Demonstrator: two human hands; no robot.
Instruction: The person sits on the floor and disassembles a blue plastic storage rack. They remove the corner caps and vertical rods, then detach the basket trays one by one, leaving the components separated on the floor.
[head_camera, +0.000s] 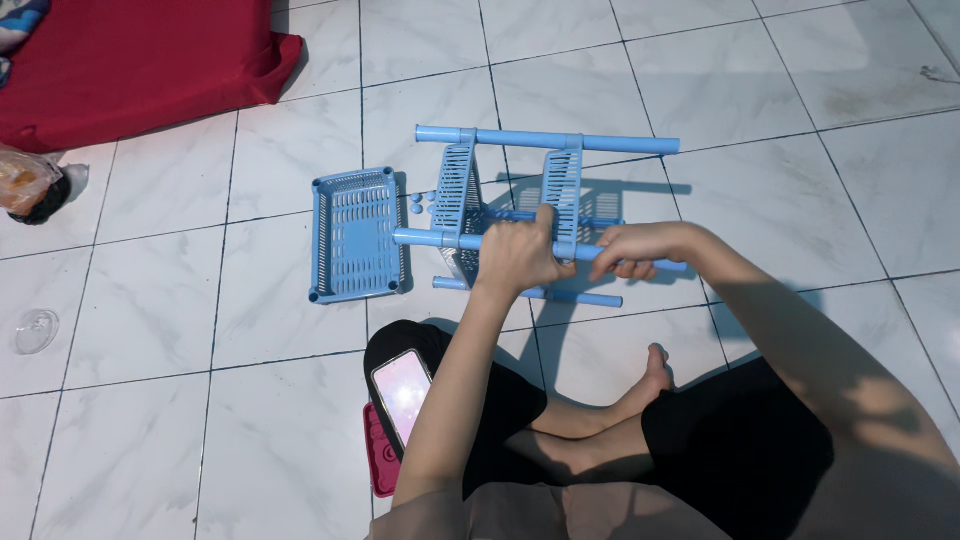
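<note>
Fingers of our both hands curled shut round one blue tube of a shelf frame.
We log: left hand (517, 252) and right hand (630, 250) gripping the near upper tube (440, 239) of the rack (520, 190), on its side on the tiled floor (800, 150); loose tray (355, 235) just left; phone (402, 390) on our knee; red cloth (140, 60) far left.

Blue baskets: three, one loose (355, 236), two on the poles (455, 190)
Blue poles: four (545, 139)
Small caps: about four (419, 203)
Phones: one (404, 392)
</note>
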